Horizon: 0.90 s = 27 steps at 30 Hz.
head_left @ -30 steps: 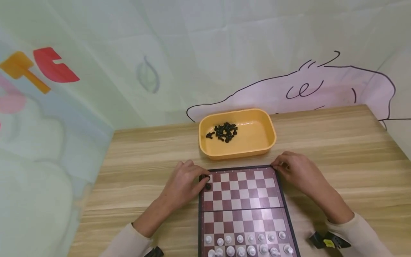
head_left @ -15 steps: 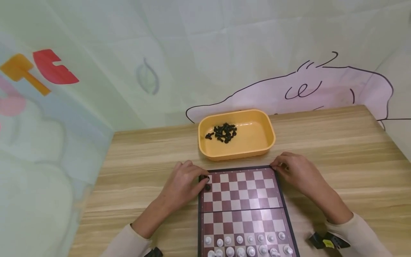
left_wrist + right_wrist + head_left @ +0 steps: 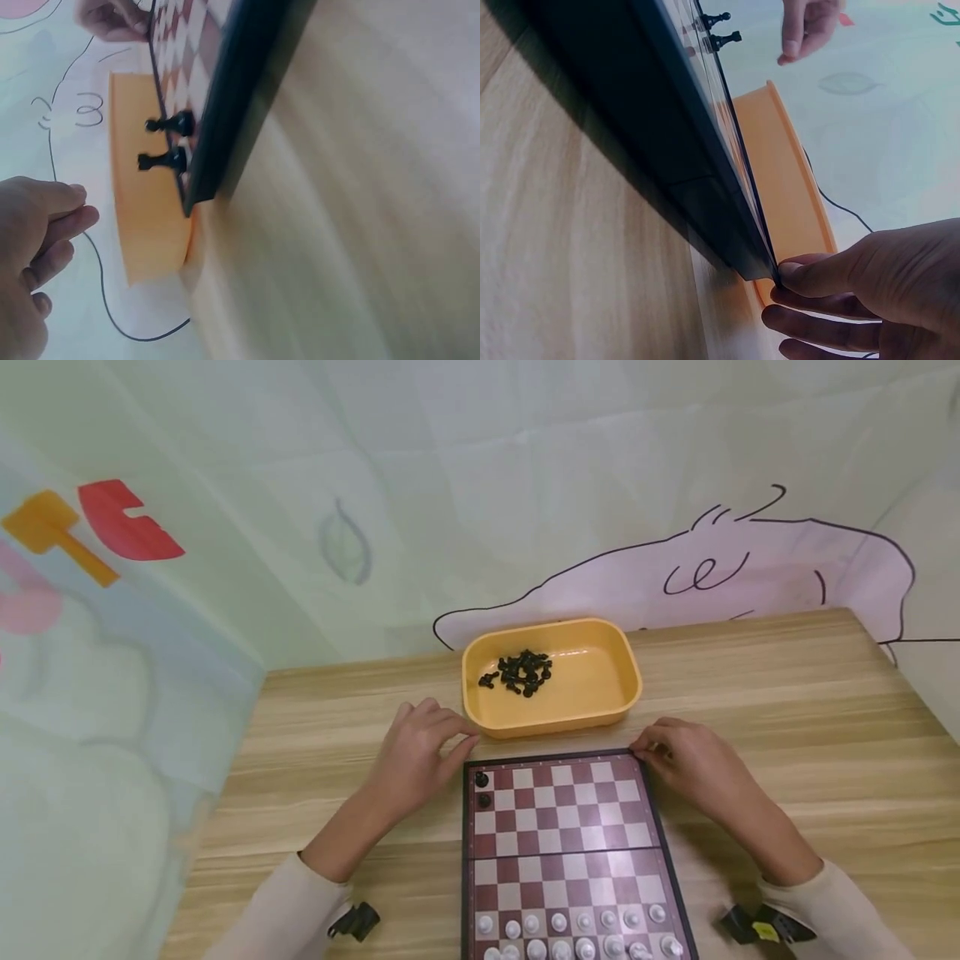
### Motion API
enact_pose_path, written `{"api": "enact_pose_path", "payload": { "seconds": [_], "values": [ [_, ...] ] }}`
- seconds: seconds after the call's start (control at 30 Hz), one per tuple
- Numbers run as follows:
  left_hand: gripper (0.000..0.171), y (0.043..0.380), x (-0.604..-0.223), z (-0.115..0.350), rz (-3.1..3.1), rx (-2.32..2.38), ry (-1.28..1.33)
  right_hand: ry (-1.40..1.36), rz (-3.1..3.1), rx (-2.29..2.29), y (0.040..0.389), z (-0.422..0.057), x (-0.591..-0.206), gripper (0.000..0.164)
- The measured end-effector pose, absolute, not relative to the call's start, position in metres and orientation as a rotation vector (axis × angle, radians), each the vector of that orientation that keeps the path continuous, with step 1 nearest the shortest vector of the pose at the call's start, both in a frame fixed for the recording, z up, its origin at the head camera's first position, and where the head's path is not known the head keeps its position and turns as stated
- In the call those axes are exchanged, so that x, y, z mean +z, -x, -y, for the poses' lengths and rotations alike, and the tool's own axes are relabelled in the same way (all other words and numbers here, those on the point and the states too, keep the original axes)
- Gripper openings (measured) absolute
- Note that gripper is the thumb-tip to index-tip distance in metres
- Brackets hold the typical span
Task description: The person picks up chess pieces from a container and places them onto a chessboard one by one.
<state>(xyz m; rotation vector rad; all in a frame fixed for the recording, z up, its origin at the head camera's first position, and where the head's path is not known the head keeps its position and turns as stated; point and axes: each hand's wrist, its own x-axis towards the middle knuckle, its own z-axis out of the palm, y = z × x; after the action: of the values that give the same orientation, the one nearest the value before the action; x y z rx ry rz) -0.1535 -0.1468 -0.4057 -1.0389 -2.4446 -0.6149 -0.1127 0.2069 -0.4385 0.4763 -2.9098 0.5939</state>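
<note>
A magnetic-looking chessboard (image 3: pixel 555 818) lies on the wooden table. Two black pieces stand at its far left corner: a rook (image 3: pixel 163 160) on the corner square and a pawn (image 3: pixel 172 123) in front of it. My left hand (image 3: pixel 420 756) is raised just beyond that corner, thumb and index finger close together with nothing between them. At the far right corner, my right hand (image 3: pixel 693 768) pinches the board's edge between thumb and fingers, as the right wrist view shows. White chess pieces (image 3: pixel 584 948) fill the two near rows.
Behind the board sits a yellow tray (image 3: pixel 592 697) with a pile of black chess pieces (image 3: pixel 525 672) in its left half. A printed cloth backdrop (image 3: pixel 450 485) rises at the table's back edge. Black straps circle both wrists.
The left hand has let go of the black rook at the corner and moved up and left, towards the tray. The right hand keeps its grip on the board's corner.
</note>
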Motion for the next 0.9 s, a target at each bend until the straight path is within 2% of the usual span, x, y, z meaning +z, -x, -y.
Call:
{"api": "enact_pose_path", "payload": {
  "seconds": [0.9],
  "values": [
    [0.009, 0.239, -0.395, 0.127, 2.662, -0.305, 1.007, -0.514, 2.879, 0.603, 0.114, -0.206, -0.438, 0.012]
  ]
}}
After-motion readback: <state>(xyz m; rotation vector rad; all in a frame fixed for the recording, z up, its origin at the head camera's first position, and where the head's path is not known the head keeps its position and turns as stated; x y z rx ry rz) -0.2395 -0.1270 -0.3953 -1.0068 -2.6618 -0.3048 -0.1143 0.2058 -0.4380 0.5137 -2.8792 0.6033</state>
